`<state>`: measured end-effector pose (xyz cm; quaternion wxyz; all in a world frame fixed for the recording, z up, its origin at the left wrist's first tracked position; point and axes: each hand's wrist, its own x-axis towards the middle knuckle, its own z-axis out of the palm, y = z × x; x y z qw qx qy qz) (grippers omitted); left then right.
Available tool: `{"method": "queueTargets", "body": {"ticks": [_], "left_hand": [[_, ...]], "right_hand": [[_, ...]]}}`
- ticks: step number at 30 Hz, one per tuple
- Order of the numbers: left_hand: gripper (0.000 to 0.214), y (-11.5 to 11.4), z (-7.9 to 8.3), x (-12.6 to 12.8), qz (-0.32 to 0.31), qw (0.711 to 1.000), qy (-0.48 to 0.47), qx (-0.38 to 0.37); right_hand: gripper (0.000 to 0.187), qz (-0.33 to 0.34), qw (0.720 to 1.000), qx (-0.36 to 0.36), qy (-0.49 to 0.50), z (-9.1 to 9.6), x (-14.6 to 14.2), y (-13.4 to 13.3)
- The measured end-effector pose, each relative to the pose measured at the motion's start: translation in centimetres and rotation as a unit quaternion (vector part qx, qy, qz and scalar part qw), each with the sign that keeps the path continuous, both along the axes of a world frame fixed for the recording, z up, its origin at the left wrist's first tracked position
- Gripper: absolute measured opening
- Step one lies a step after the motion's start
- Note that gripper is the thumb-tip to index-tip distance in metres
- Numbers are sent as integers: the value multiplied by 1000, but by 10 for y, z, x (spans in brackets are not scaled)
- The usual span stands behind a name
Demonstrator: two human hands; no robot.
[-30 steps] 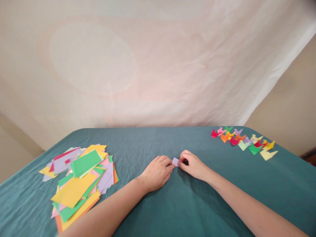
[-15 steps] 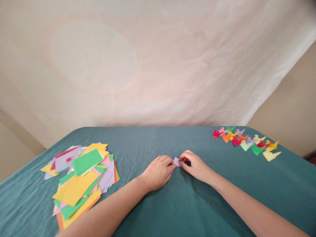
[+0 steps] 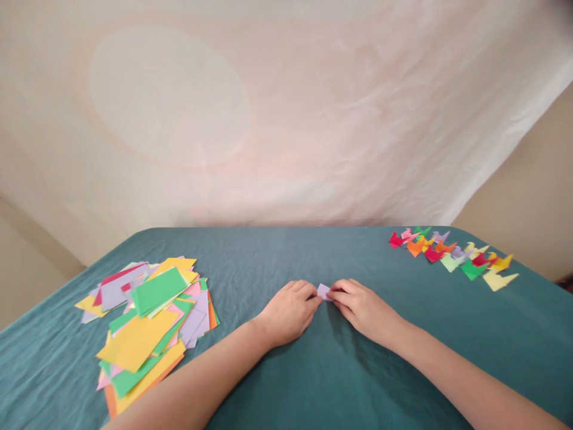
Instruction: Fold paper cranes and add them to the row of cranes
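Note:
A small folded piece of lilac paper (image 3: 323,291) is between my two hands, near the middle of the table. My left hand (image 3: 290,310) rests on the cloth and pinches the paper's left edge between thumb and fingertips. From the other side, my right hand (image 3: 360,304) has its thumb and index finger closed on the right corner. Fingertips cover both ends of the paper, so its full folded shape is hidden.
Loose sheets of coloured paper (image 3: 143,334) lie in an overlapping pile on the left. Several folded paper birds (image 3: 472,270) stand in rows at the far right. A dark green cloth (image 3: 277,257) covers the table, and a pale sheet (image 3: 286,119) hangs behind it.
The fingers of my right hand have shifted and straightened at the paper's right side, uncovering a little more of it. My left hand keeps its hold. The view has turned slightly.

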<state>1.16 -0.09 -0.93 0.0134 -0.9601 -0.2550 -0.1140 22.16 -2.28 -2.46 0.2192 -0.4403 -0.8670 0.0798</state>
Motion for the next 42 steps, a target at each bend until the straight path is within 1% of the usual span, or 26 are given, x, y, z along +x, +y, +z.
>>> {"method": "queueTargets", "body": {"ticks": [5, 8, 12, 20, 25, 29, 34, 39, 42], "left_hand": [[22, -1, 0, 1, 12, 1000, 7, -10], [23, -2, 1, 1, 19, 1000, 15, -15], [23, -4, 1, 3, 25, 999, 19, -12], [20, -3, 1, 4, 30, 999, 30, -14], [22, -3, 1, 4, 35, 999, 18, -32], [26, -2, -1, 4, 24, 999, 11, -39], [28, -2, -3, 4, 13, 999, 7, -33], [30, -4, -3, 6, 20, 999, 16, -27], [30, -4, -3, 7, 29, 999, 21, -25]], "right_hand": [[24, 4, 998, 47, -40, -4, 0, -2], [24, 0, 997, 57, -44, -6, 1, -1], [26, 10, 997, 66, -43, -6, 3, -3], [30, 11, 997, 52, -49, -11, 6, -6], [30, -9, 997, 60, -46, -12, 7, -7], [29, -22, 997, 61, -45, -12, 6, -7], [30, -22, 996, 69, -58, -13, 8, -6], [30, -16, 996, 64, -66, -11, 8, -6], [31, -17, 997, 53, -47, -8, 6, -7]]}}
